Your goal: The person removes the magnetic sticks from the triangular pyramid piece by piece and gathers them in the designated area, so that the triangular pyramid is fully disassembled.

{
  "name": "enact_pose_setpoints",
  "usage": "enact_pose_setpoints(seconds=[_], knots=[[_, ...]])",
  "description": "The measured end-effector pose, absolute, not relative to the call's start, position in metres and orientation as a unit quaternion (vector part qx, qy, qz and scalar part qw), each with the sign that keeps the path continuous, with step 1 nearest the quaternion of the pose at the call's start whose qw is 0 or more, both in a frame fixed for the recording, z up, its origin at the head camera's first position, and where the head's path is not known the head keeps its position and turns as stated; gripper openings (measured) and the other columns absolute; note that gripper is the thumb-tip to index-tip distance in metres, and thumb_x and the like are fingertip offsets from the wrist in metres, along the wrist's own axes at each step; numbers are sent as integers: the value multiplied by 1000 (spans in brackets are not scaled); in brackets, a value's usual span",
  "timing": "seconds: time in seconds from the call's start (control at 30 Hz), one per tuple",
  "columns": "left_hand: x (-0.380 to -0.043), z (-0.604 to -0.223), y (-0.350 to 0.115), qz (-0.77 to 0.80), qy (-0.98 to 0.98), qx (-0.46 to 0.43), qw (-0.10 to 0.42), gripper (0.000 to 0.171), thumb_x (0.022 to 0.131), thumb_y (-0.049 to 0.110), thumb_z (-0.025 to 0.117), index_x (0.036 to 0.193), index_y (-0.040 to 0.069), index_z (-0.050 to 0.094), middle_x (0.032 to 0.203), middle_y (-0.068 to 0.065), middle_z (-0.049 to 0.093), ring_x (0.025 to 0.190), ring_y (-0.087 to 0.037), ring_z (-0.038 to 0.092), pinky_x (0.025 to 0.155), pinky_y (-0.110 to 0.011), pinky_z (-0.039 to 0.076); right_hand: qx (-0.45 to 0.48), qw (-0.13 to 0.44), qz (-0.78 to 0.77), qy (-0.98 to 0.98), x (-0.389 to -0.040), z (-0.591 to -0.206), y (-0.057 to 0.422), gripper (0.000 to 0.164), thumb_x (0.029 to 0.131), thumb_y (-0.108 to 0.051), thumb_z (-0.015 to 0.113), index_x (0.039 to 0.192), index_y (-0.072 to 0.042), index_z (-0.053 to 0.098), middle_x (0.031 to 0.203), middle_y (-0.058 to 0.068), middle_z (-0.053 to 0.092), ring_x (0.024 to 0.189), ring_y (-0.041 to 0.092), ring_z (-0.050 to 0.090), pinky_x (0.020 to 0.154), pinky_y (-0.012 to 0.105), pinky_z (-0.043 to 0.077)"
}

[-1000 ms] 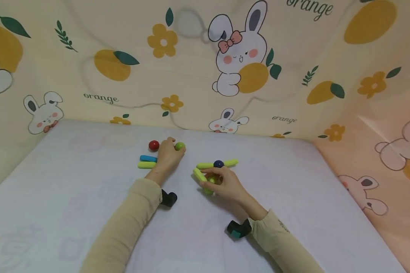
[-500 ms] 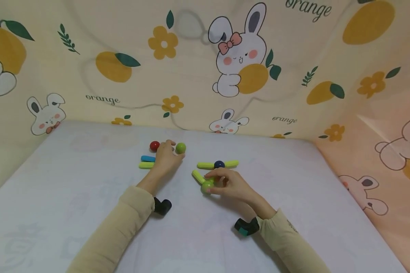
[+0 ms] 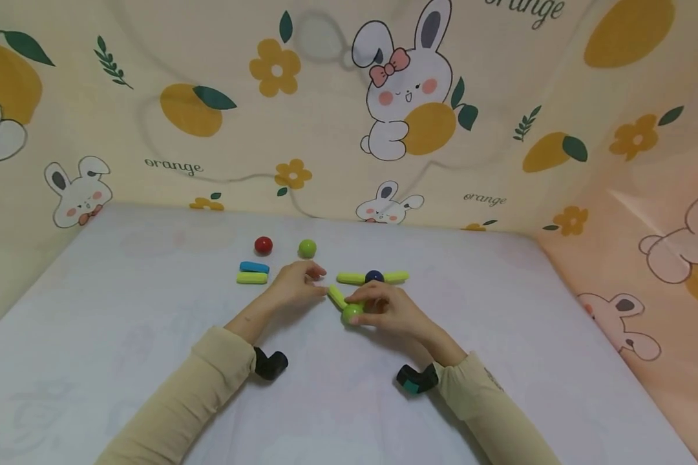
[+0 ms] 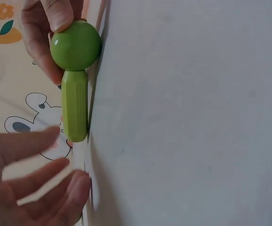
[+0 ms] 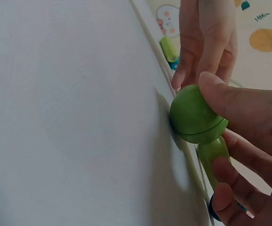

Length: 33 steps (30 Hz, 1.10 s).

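Observation:
My right hand [image 3: 395, 313] pinches a green ball [image 3: 352, 314] between thumb and fingers. A yellow-green stick [image 3: 337, 297] is joined to this ball and points away toward the back left. A second yellow-green stick [image 5: 213, 155] joins the ball too, partly covered by the right hand's fingers in the right wrist view. My left hand [image 3: 293, 284] holds nothing; its fingers are spread loosely beside the free end of the first stick. In the left wrist view, a small gap shows between the left fingertips [image 4: 53, 134] and that stick.
Behind the right hand lies a dark blue ball [image 3: 374, 277] with a yellow-green stick on each side. Farther left are a red ball [image 3: 264, 245], a loose green ball [image 3: 307, 248], a blue stick [image 3: 254, 267] and a yellow-green stick [image 3: 252, 278]. Patterned cloth [image 3: 326, 129] walls the back.
The left hand has left the loose green ball at the back and come forward and right, near the held stick. The right hand's fingers have shifted, showing more of its ball.

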<state>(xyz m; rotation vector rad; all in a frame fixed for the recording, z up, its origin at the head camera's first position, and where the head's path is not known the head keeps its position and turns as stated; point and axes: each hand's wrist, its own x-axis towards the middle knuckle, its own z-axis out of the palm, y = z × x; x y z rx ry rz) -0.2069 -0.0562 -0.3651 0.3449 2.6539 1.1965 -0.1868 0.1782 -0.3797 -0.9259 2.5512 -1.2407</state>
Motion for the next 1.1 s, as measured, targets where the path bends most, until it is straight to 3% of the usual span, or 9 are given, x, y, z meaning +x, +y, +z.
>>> enact_pose_setpoints(seconds=[0.2, 0.5, 0.73, 0.93, 1.1], knots=[[-204, -364, -54, 398, 889, 171, 146, 45, 84, 18, 73, 125, 5, 59, 123, -12, 62, 109, -26, 58, 96, -41, 46, -311, 81, -437, 840, -188, -383, 178, 33, 79, -14, 78, 111, -9, 72, 111, 6, 68, 90, 26, 56, 74, 29, 45], [-201, -366, -57, 405, 882, 187, 153, 44, 84, 16, 73, 125, 6, 61, 124, -10, 61, 109, -25, 56, 94, -40, 46, -312, 84, -447, 834, -175, -367, 170, 31, 80, -2, 74, 111, 3, 69, 111, 18, 66, 85, 39, 52, 67, 23, 40], [-203, -367, -58, 408, 879, 186, 164, 39, 84, 14, 73, 121, 7, 64, 114, -7, 64, 99, -20, 56, 91, -35, 46, -310, 82, -453, 832, -188, -386, 179, 32, 80, -13, 77, 111, -8, 72, 110, 6, 69, 86, 18, 56, 69, 21, 45], [-200, -370, -65, 409, 880, 176, 164, 29, 84, 14, 73, 111, 7, 67, 95, -4, 62, 86, -15, 52, 79, -26, 42, -299, 67, -445, 841, -188, -389, 177, 31, 80, -15, 78, 110, -10, 72, 109, 3, 69, 85, 18, 55, 69, 21, 45], [-196, -370, -69, 426, 876, 154, 168, 25, 87, 18, 70, 109, 7, 68, 94, -3, 61, 85, -16, 50, 75, -25, 40, -287, 46, -442, 849, -188, -390, 173, 32, 79, -16, 78, 110, -10, 72, 108, 3, 70, 82, 16, 55, 69, 21, 46]])
